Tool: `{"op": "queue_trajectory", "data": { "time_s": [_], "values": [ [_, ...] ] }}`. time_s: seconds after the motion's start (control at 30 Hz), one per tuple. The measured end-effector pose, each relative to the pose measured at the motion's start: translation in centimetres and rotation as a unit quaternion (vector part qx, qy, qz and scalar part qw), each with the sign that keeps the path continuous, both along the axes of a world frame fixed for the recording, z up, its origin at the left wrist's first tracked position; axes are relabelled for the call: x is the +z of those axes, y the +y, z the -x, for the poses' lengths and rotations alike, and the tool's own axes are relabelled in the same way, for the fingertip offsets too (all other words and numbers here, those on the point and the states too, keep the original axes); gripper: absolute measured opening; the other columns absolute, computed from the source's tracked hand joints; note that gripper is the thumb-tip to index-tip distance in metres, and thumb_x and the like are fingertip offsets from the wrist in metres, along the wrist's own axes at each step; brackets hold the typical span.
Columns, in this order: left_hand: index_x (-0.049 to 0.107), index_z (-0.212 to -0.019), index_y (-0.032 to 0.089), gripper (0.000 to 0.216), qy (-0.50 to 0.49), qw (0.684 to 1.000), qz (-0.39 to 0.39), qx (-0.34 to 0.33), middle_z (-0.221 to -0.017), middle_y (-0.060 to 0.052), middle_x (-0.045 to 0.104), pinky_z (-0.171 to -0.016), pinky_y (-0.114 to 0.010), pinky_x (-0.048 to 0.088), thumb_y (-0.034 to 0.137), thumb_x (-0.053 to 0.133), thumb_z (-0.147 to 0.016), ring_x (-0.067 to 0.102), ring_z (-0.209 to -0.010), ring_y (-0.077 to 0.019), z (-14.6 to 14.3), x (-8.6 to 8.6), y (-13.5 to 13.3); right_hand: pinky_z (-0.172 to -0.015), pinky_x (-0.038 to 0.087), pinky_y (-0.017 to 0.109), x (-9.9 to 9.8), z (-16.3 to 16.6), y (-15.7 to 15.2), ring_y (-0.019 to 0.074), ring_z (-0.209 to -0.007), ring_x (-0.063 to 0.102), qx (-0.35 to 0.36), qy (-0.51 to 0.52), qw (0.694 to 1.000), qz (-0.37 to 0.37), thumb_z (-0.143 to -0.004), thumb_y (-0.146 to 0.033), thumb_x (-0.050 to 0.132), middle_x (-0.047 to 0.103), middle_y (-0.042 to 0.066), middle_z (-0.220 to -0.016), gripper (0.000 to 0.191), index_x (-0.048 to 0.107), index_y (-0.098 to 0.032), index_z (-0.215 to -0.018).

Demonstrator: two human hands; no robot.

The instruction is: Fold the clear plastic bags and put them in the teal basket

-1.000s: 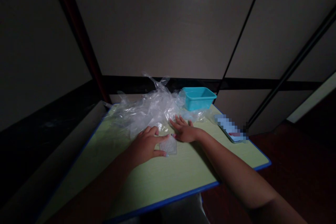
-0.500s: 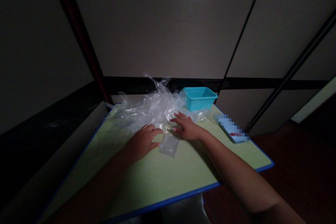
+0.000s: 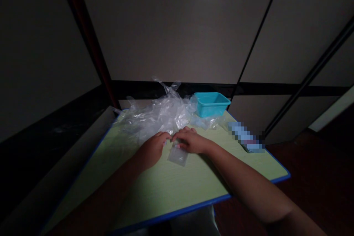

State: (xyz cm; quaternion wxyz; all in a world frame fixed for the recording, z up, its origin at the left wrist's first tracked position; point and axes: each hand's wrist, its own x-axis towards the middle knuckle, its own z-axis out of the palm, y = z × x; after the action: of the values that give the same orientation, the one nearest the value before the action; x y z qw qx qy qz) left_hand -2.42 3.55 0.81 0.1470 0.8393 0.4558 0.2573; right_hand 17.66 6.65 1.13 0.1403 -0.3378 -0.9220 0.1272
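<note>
A small flat piece of clear plastic, folded like a bag, lies on the table in front of me. My right hand covers its far edge, thumb on the plastic and bent fingers closed over it. From the left, my left hand comes in at the far left corner of the piece. Its fingers are drawn together, and their tips almost meet those of my right hand. What sits between the left fingertips is too small and dark to make out. Just beyond both hands lies a heap of crumpled clear plastic bags.
A turquoise plastic basket stands at the back right, touching the heap. To the right lies a blurred, phone-like flat object. The pale green table has a blue edge, with wardrobe doors behind it.
Both hands have closed in toward each other. My right hand has moved down and left onto the flat plastic piece, its spread fingers now bent. The left thumb and fingers have come together.
</note>
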Motion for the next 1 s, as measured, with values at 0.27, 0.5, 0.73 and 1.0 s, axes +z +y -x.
{"op": "queue_trajectory", "data": {
  "time_s": [0.27,0.5,0.73,1.0],
  "values": [
    [0.059,-0.082,0.020,0.040,0.010,1.000,-0.007,0.001,-0.084,-0.002,0.051,-0.078,-0.030,0.040,-0.002,0.034,-0.060,0.049,-0.084,-0.0172,0.3,0.3,-0.1,-0.078,0.026,0.032,1.3,-1.0,-0.1,0.0210,-0.094,0.041,-0.027,-0.038,0.999,0.014,-0.077,-0.029,0.060,0.055,0.004,-0.088,0.010,0.061,-0.021,-0.083],
    [0.066,-0.087,0.025,0.052,0.042,0.997,-0.025,-0.053,-0.084,-0.002,0.051,-0.080,-0.029,0.038,-0.004,0.033,-0.059,0.046,-0.088,-0.0173,0.3,0.1,-0.2,-0.079,0.028,0.031,1.4,-1.0,-0.3,0.0199,-0.095,0.041,-0.017,-0.020,0.998,0.051,-0.077,-0.024,0.060,0.053,0.004,-0.091,0.010,0.060,-0.020,-0.086],
    [0.068,-0.089,0.027,0.051,0.060,0.996,-0.016,-0.060,-0.084,-0.002,0.050,-0.079,-0.028,0.037,-0.001,0.035,-0.063,0.045,-0.087,-0.0173,0.2,0.2,-0.3,-0.081,0.027,0.033,1.3,-0.6,-0.5,0.0205,-0.096,0.039,-0.012,-0.018,0.998,0.064,-0.074,-0.022,0.063,0.052,0.004,-0.092,0.012,0.061,-0.021,-0.085],
    [0.067,-0.091,0.028,0.054,0.050,0.997,-0.015,-0.063,-0.086,-0.001,0.051,-0.081,-0.028,0.038,-0.003,0.033,-0.062,0.046,-0.089,-0.0168,0.1,0.2,-0.3,-0.080,0.026,0.033,1.1,-0.7,-0.3,0.0205,-0.095,0.039,-0.017,-0.024,0.998,0.062,-0.073,-0.024,0.064,0.051,0.003,-0.090,0.011,0.061,-0.022,-0.084]
  ]
}}
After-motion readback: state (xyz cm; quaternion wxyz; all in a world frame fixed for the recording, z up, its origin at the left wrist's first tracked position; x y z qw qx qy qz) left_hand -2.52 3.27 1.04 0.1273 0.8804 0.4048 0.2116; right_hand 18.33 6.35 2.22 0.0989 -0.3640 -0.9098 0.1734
